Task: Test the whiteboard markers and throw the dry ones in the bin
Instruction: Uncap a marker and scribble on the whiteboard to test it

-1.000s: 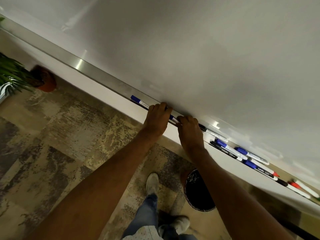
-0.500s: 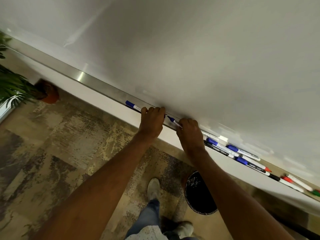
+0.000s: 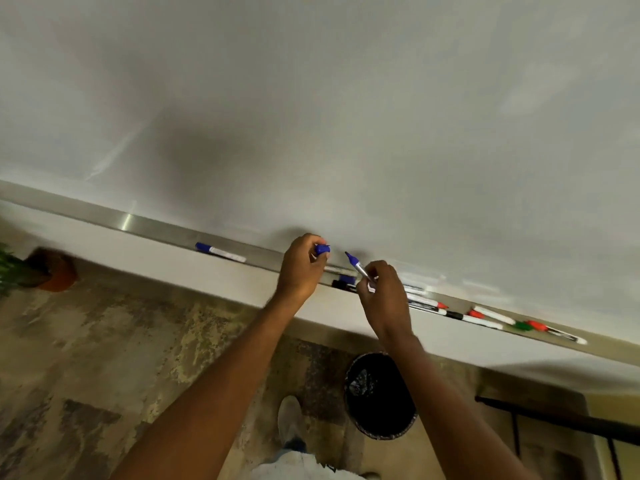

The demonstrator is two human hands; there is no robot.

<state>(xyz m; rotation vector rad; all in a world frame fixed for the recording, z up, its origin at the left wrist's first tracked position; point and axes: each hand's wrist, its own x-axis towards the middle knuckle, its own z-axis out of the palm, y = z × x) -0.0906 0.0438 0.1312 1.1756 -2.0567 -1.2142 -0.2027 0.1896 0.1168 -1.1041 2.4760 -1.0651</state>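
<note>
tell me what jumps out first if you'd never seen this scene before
Two hands meet low against the whiteboard: the left hand holds a blue cap, and the right hand holds the uncapped blue marker, tip up toward the board. To the right, red, black and green markers lie along the tray, and a black bin stands on the floor below.

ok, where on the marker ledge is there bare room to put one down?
Bare stretches of ledge: left of the lone blue marker, and between it and the left hand. Crowded: right of the right hand, where the marker pile overlaps along the tray.
</note>
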